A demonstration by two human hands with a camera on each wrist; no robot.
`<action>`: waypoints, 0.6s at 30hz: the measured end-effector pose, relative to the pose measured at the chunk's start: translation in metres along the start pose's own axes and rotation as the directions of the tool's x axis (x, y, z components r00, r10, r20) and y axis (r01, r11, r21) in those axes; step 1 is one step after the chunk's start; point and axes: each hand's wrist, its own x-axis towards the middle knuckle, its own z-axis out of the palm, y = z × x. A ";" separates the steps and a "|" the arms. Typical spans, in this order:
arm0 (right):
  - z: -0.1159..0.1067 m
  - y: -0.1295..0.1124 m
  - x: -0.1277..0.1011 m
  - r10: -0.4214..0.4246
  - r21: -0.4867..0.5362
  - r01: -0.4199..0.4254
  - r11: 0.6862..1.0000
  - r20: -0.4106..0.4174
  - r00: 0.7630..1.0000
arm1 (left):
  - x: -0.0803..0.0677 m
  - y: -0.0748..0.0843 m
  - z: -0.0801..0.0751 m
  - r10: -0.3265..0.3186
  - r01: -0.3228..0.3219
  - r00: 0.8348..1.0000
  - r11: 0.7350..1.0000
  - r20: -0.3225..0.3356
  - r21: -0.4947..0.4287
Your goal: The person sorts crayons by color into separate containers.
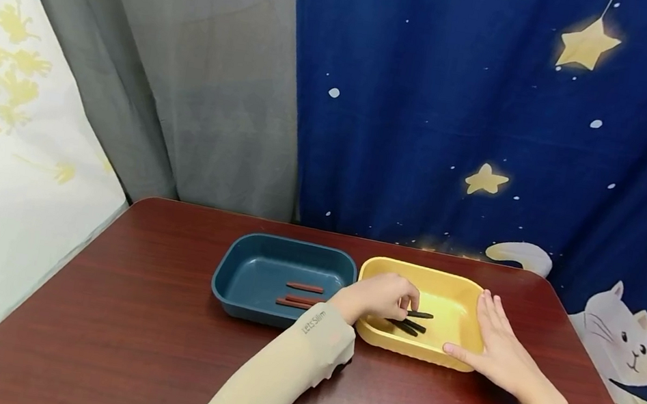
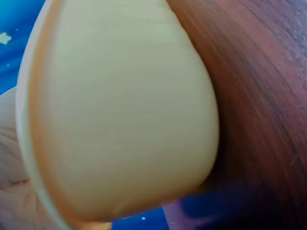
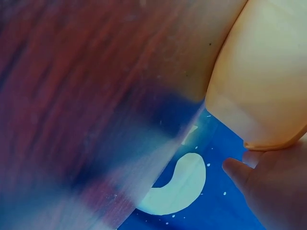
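Note:
In the head view my left hand (image 1: 386, 296) reaches over the near left rim of the yellow tray (image 1: 364, 330). Its curled fingers pinch a black crayon (image 1: 422, 315), whose pointed end shows. Under those fingers lie more black crayons (image 1: 407, 328) on the tray floor, partly covered by the hand. With fingers straight, my right hand (image 1: 502, 351) rests against the tray's right rim, thumb on the near edge. The left wrist view is mostly the tray's outer wall (image 2: 129, 110), with the palm behind it. At the right wrist view's lower right, fingers touch the rim.
Left of the yellow tray stands a dark blue tray (image 1: 222, 277) holding several reddish-brown crayons (image 1: 304, 287). My left forearm covers part of its near right corner. Both sit on a brown wooden table (image 1: 155, 337), with curtains (image 1: 382, 134) behind its far edge.

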 end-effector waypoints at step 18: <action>0.000 0.000 -0.001 0.008 0.000 -0.008 1.000 0.002 1.000 | 0.006 -0.006 0.010 -0.115 0.114 0.993 0.993 0.021 0.041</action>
